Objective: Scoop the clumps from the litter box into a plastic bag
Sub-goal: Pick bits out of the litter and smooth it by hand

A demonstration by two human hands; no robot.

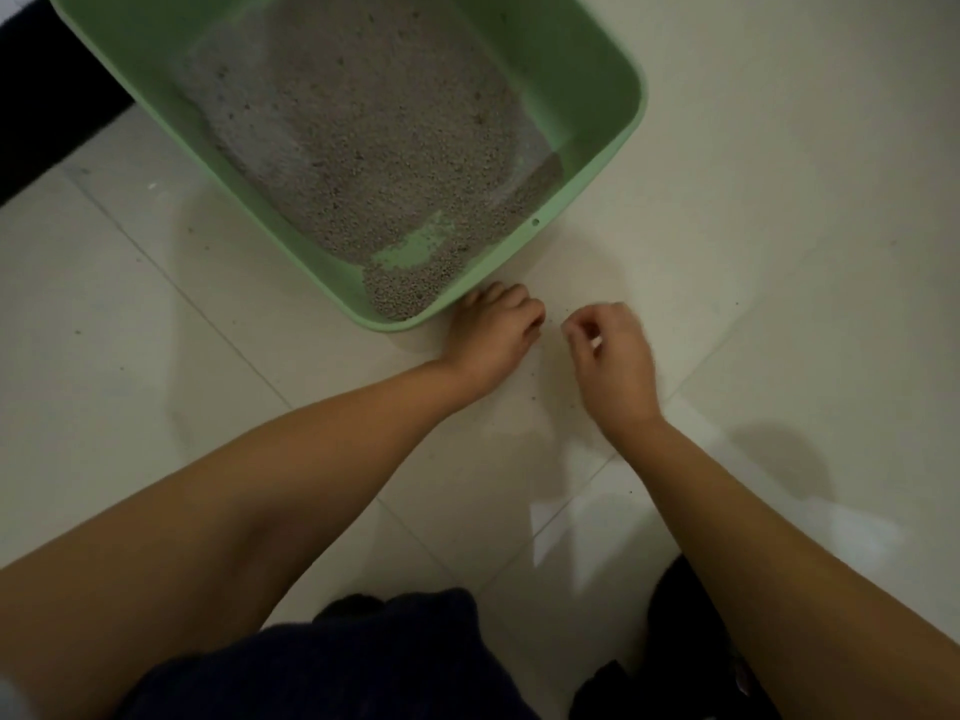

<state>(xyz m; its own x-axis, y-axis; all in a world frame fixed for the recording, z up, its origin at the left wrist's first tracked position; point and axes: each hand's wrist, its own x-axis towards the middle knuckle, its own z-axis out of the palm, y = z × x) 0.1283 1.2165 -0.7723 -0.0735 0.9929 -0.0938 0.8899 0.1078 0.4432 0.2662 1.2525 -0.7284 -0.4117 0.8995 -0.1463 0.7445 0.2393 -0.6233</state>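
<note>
The green litter box point(597, 168) stands on the tiled floor, tilted across the view, with grey litter point(363, 127) spread inside and a bare green patch near its near corner. My left hand point(493, 337) rests on the floor right beside that corner, fingers curled inward. My right hand point(610, 350) hovers just to its right, fingers curled with thumb and fingertips close together. Nothing is plainly visible in either hand. A few dark litter grains point(551, 324) lie on the floor between the hands. No scoop or plastic bag is in view.
Pale floor tiles point(779, 304) surround the box. A dark strip point(31, 96) runs along the upper left edge. My dark clothing point(363, 662) fills the bottom of the view, with a dark shape point(685, 641) beside it.
</note>
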